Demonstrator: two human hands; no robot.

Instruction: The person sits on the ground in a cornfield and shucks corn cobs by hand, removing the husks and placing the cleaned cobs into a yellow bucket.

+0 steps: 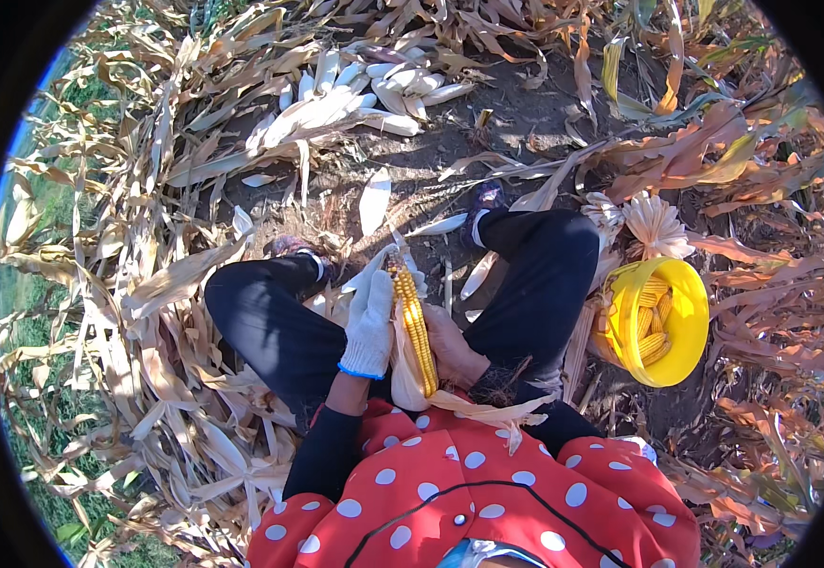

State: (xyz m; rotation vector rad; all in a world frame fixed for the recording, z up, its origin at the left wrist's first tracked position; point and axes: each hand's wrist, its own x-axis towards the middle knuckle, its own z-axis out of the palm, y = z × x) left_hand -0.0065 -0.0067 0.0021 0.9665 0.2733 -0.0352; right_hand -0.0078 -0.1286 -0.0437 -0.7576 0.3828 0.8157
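Observation:
Between my hands, above my lap, is a yellow corn cob (414, 330) with its husk peeled partly away. Loose pale husk (405, 380) hangs along its lower left side, and another strip of husk (490, 406) lies across my red polka-dot garment. My left hand (371, 316), in a white knit glove with a blue cuff edge, grips the cob and husk from the left. On the other side, my bare right hand (452, 348) wraps the cob's lower half; its fingertips are partly hidden behind the cob.
A yellow bucket (696, 326) holding several husked cobs leans to the right of my knee. Ahead lies a heap of cobs in pale husks (355, 92). Dry corn stalks and leaves (135, 298) cover the ground at left; brown leaves (774, 305) stand at right.

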